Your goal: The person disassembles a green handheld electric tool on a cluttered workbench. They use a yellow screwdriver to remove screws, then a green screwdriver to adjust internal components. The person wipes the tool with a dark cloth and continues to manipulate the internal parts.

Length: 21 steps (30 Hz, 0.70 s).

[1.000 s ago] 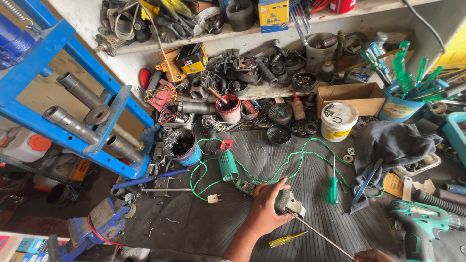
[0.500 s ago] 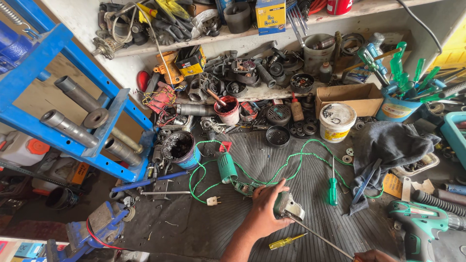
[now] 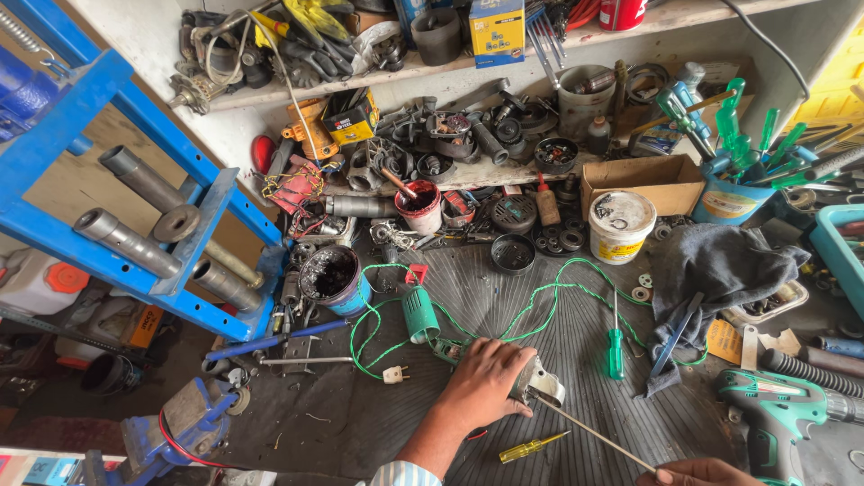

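Note:
My left hand (image 3: 486, 382) presses down on a green angle grinder, covering its middle; the green motor body (image 3: 419, 314) and the grey gear head (image 3: 543, 383) stick out on either side. My right hand (image 3: 697, 472), at the bottom edge, holds a long thin metal rod (image 3: 598, 436) whose tip meets the gear head. A green twisted cord (image 3: 540, 310) runs from the grinder across the ribbed black mat (image 3: 576, 342) to a white plug (image 3: 391, 374). A yellow screwdriver (image 3: 531, 446) lies just below the hands.
A green-handled screwdriver (image 3: 616, 346) and a dark grey cloth (image 3: 720, 270) lie to the right, a green drill (image 3: 778, 409) at lower right. A white tub (image 3: 620, 224), a cardboard box (image 3: 643, 180), a blue can (image 3: 335, 279) and cluttered parts fill the back. A blue press frame (image 3: 117, 189) stands left.
Both hands stay on the grinder and rod; the view has shifted slightly, nothing else has visibly moved.

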Tool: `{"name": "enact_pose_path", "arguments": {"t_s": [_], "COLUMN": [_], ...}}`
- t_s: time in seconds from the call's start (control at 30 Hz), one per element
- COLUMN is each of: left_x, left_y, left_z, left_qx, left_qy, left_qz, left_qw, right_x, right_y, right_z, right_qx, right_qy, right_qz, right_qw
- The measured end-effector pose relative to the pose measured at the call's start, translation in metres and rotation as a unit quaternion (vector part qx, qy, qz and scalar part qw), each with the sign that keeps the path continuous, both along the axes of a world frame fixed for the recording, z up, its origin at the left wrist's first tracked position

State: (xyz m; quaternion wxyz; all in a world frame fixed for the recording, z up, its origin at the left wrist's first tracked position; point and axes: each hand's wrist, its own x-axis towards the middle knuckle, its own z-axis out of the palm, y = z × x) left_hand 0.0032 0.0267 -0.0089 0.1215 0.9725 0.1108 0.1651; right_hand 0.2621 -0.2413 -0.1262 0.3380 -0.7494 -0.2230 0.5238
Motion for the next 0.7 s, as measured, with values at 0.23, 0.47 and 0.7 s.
{"name": "enact_pose_path", "arguments": {"t_s": [0.23, 0.47, 0.7], "left_x": [0.001, 0.001, 0.000], "left_y": [-0.002, -0.003, -0.004], "left_z": [0.003, 0.006, 0.003], "left_qx": [-0.015, -0.017, -0.008], "left_qy": [0.024, 0.008, -0.002], "left_qz": [0.006, 0.012, 0.014], "left_qw": [1.000, 1.000, 1.000], "right_x": [0.020, 0.027, 0.050], "right_y": [-0.008, 0.000, 0.013], "right_z": [0.031, 0.028, 0.027], "right_qx": [0.136, 0.187, -0.016], "right_qy": [-0.554, -0.250, 0.227], "right_qz": [0.256, 0.164, 0.163], "right_qw": [0.780, 0.936, 0.960]}}
